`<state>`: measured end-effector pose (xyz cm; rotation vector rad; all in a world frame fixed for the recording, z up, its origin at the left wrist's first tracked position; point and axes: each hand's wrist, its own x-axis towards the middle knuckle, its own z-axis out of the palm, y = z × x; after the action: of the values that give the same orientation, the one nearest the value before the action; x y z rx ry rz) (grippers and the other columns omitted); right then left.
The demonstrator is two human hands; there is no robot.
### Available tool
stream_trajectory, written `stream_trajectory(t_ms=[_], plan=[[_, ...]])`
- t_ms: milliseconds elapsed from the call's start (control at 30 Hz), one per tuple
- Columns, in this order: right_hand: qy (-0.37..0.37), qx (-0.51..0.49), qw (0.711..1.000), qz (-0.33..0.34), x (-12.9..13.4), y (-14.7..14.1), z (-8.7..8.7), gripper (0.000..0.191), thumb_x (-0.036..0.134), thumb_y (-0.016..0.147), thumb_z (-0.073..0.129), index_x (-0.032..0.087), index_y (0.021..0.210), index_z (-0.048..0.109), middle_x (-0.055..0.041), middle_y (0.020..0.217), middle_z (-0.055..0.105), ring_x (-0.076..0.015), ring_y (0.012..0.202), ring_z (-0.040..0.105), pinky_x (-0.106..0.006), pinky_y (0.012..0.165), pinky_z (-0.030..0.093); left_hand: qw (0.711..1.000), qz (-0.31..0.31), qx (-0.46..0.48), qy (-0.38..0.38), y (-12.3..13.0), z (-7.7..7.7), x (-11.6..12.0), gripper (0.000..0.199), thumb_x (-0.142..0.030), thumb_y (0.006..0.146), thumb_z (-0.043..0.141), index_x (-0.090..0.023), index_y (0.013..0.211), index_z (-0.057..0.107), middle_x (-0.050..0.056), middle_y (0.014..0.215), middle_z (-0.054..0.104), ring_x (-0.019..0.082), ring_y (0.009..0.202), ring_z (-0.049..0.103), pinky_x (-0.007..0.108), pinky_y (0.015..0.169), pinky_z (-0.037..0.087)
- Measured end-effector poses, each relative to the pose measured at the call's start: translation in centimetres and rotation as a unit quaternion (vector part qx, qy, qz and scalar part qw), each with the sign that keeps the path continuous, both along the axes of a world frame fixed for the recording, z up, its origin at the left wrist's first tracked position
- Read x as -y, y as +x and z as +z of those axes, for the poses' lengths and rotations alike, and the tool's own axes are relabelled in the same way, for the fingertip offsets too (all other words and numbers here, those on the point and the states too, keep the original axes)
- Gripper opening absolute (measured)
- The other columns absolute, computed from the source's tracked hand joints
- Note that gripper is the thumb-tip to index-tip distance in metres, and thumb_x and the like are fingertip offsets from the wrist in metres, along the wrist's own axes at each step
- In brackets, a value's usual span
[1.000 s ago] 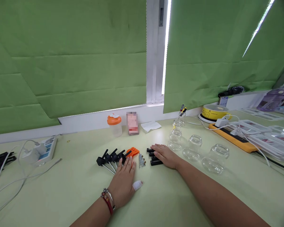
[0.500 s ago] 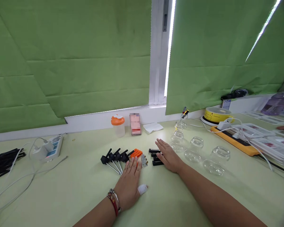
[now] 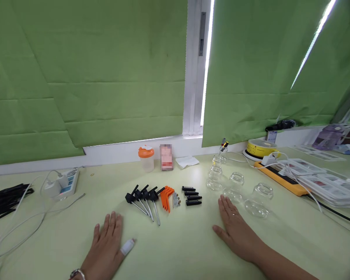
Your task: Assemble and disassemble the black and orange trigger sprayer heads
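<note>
My left hand lies flat on the pale green tabletop, fingers spread, a white wrap around its thumb. Flat on the right is my right hand, its thumb apart and nothing held; its fingertips are close to the glass jars. Between and beyond the hands lie several black-headed pieces with metal rods, fanned out. Beside them are orange angled pieces, a small group of screws with brass-coloured bits, and a column of black ribbed cylindrical parts.
At the back stand an orange-lidded cup, a pink box and a white paper. A power strip with cables and black strips lie left. At right are a yellow round case, an orange-edged power strip and plastic cases.
My hands have moved apart: the left from the rods to the left and nearer me, the right from the black parts to the right. The small parts are now uncovered. The view has shifted slightly.
</note>
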<state>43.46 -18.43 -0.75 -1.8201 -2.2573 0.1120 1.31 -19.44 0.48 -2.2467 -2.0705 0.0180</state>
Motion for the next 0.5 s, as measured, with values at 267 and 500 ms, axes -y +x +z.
stream_trajectory(t_ms=[267,500], plan=[[-0.052,0.016,0.998,0.010,-0.46,0.25,0.60,0.083,0.067,0.084,0.021,0.010,0.143,0.012,-0.0092,0.149,0.002,-0.0268,0.137,0.000,-0.043,0.113,0.011,0.999,0.009,0.015,-0.037,-0.58,0.85,-0.16,0.081,-0.058,0.080,0.034,-0.007,0.142,0.019,0.014,0.148,0.009,0.029,0.137,0.003,0.051,0.110,0.010],[-0.061,0.020,0.998,0.011,-0.37,0.24,0.89,0.084,0.067,0.083,0.020,0.010,0.143,0.012,-0.0099,0.150,0.005,-0.0272,0.137,0.002,-0.042,0.113,0.010,0.999,0.003,0.026,-0.033,-0.69,0.85,-0.03,0.080,-0.058,0.081,0.034,-0.007,0.142,0.021,0.015,0.149,0.012,0.030,0.138,0.007,0.050,0.110,0.012]])
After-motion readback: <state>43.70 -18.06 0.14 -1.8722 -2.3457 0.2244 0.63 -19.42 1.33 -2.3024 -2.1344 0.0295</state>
